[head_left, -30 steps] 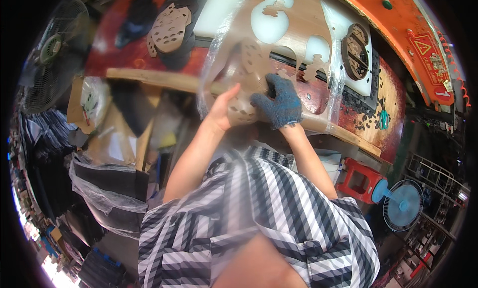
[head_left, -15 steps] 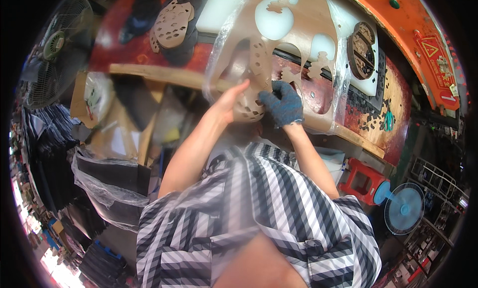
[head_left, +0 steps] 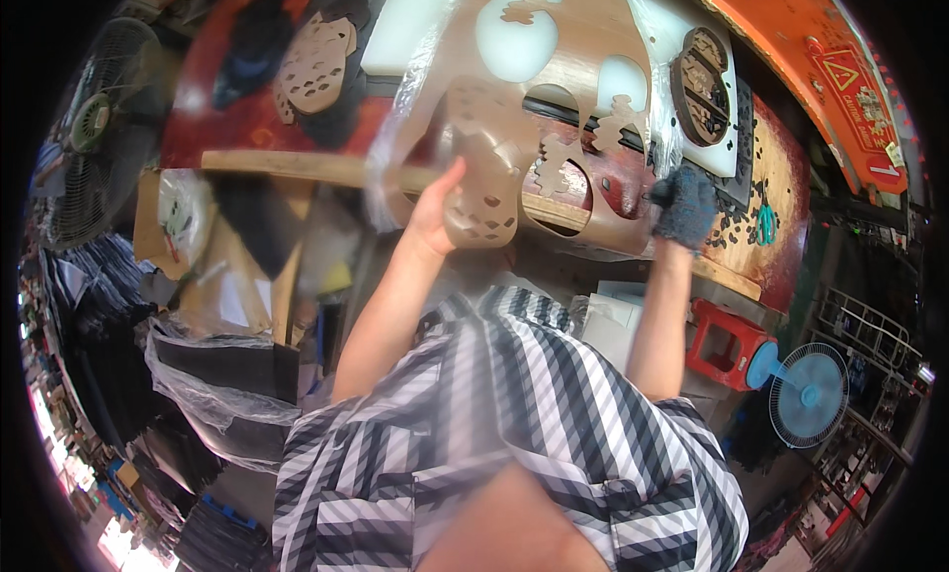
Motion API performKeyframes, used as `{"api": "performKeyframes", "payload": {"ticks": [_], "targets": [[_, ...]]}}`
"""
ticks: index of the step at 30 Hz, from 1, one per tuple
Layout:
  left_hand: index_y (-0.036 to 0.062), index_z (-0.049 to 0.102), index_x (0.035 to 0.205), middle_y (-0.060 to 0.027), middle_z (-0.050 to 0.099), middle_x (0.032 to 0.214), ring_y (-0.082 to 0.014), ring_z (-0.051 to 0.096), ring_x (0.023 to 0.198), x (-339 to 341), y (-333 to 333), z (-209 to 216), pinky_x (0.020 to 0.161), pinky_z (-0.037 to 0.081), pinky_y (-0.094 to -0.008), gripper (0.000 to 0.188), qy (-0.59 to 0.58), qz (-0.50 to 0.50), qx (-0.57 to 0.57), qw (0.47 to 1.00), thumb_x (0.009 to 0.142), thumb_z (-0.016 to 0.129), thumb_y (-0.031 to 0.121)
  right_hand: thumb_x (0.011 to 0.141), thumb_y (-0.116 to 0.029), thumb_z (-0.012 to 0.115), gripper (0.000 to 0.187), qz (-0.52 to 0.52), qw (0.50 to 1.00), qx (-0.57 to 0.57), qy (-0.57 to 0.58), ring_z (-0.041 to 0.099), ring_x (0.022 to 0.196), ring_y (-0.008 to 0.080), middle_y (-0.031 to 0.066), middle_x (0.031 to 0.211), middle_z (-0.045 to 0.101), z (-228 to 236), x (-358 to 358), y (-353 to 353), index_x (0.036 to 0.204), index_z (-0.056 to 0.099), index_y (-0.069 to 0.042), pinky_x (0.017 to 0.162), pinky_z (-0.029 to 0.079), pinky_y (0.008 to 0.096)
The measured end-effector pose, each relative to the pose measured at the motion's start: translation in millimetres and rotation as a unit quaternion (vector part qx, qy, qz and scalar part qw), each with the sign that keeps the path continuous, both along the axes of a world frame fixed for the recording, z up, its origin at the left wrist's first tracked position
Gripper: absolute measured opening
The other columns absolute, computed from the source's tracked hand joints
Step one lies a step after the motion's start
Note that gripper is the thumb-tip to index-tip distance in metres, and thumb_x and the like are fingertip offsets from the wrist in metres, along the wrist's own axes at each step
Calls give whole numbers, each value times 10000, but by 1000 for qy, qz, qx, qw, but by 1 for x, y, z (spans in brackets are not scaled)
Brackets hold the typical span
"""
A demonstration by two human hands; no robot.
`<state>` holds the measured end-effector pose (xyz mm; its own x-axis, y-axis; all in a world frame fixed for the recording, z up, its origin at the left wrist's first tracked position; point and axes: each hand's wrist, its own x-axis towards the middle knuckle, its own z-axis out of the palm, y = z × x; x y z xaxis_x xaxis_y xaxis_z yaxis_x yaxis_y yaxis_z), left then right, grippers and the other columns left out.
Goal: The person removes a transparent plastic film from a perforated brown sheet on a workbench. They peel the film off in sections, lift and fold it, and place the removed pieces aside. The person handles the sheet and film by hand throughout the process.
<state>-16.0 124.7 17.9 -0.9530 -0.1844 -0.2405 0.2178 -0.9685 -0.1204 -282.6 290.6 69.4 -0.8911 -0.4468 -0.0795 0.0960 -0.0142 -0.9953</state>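
Note:
My bare left hand [head_left: 433, 214] is closed on the near left part of a tan perforated sole-shaped piece [head_left: 484, 181], thumb on top and fingers hidden beneath. The piece is tilted up at the table's front edge. Behind it lies a large tan sheet [head_left: 568, 63] with sole-shaped openings and thin scraps between them. My right hand [head_left: 682, 211], in a dark grey-blue knit glove, is at the sheet's near right edge beside clear plastic film. Its fingers look curled; whatever they may hold is hidden. An oval cutting die [head_left: 700, 88] rests on a white board [head_left: 730, 147] further right.
Cut perforated pieces [head_left: 318, 66] lie on dark material at the back left. Small black scraps and green-handled scissors [head_left: 765, 224] are at the right. An orange machine [head_left: 825, 68] borders the far right. A red stool [head_left: 720, 345] and blue fan [head_left: 808, 394] stand lower right.
My right hand has left the perforated piece and moved right to the sheet's edge. My left hand keeps the piece, which now shows more fully. The whole view has shifted slightly.

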Motion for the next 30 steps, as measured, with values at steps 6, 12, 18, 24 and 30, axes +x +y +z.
{"api": "performKeyframes", "payload": {"ticks": [6, 12, 18, 24, 30], "targets": [[16, 502, 1296, -164, 606, 1195, -310, 621, 1051, 9, -3, -13, 862, 529, -471, 518, -90, -17, -51, 995, 954, 534, 405, 908, -223, 617, 383, 154, 948, 174, 216, 611, 1036, 227, 145, 1143, 638, 14, 39, -20, 1215, 580, 4, 931, 476, 318], [16, 498, 1296, -147, 605, 1198, -289, 614, 1070, 20, 2, -3, 874, 527, -459, 479, -55, -17, -25, 998, 953, 558, 346, 803, -109, 664, 430, 375, 713, 111, 582, 611, 1049, 292, 181, 1197, 603, -30, 94, -81, 1224, 598, -51, 889, 495, 334], [11, 469, 1317, -102, 543, 1303, -223, 532, 1197, 17, 34, 25, 984, 457, -410, 516, -172, 22, -331, 928, 867, 689, 134, 854, -176, 638, 406, 211, 957, -29, -196, 573, 860, 117, 37, 1044, 602, -24, 110, -98, 1219, 544, -25, 719, 472, 250], [19, 485, 1302, -110, 607, 1190, -253, 620, 1048, 28, 51, 10, 875, 511, -394, 445, -125, 24, -169, 977, 907, 643, 149, 910, -159, 525, 333, 175, 952, 97, 233, 560, 1106, 280, 166, 1192, 595, -37, 119, -105, 1183, 577, 23, 964, 427, 362], [6, 570, 1190, -115, 637, 1084, -235, 665, 888, 59, 11, 51, 763, 559, -361, 289, -197, -17, -154, 968, 926, 603, 117, 920, -128, 503, 264, 213, 883, 201, 368, 595, 1033, 359, 187, 1203, 584, -49, 130, -122, 1138, 581, 0, 872, 488, 424]]}}
